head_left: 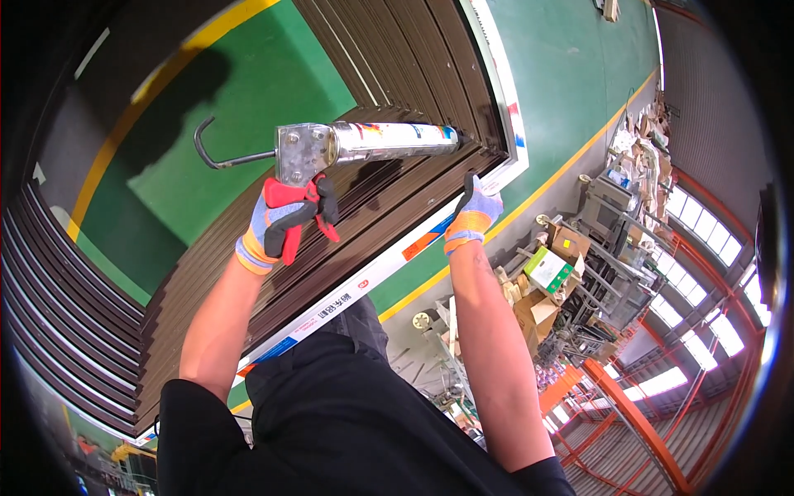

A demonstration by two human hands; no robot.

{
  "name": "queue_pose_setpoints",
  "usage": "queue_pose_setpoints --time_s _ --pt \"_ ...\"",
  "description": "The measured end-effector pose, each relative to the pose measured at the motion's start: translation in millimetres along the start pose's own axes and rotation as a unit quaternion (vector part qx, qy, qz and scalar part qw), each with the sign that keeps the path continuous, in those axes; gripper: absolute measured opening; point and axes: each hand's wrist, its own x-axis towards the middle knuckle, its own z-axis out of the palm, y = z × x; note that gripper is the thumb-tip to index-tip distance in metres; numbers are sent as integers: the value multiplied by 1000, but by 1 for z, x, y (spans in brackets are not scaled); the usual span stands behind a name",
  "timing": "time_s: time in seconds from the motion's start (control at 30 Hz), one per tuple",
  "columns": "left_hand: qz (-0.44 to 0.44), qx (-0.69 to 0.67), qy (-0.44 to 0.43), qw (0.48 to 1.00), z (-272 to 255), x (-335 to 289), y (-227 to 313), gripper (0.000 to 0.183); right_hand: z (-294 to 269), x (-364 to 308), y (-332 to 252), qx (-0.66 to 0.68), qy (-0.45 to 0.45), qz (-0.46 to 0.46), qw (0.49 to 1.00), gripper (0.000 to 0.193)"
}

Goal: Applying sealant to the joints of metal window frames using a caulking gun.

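Note:
My left hand, in a blue, orange and grey work glove, is wrapped round the red handle of a caulking gun. The gun lies roughly level, its hooked rod pointing left. A printed cartridge sits in its barrel, with the tip at the inner corner of a brown metal frame. This frame is the top one of a stack. My right hand, gloved alike, grips the frame's outer edge close to that corner. White printed protective film covers the outer side; the fingers beyond the edge are partly hidden.
The stacked frames surround an opening with green floor inside. Yellow lines cross the floor. Off to the right stand cardboard boxes, metal racks and piled scrap. An orange steel beam rises at lower right.

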Motion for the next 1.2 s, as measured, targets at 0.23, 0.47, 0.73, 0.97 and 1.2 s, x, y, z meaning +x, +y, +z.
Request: queue_pose_setpoints --time_s 0.23,0.47,0.73,0.97,1.2 --pt "-5 10 -14 1000 3 -6 7 36 -2 3 14 -110 13 14 994 61" --pt "-25 29 13 999 24 -12 27 48 8 10 35 -558 -56 -206 802 34" --pt "-4 79 19 997 66 -41 65 63 37 12 56 -421 -1 -247 873 18" --pt "156 232 102 955 133 -102 67 51 20 -19 20 -104 -84 -37 990 55" --pt "404 184 274 853 189 -65 13 11 -67 42 144 -5 -358 -239 903 60"
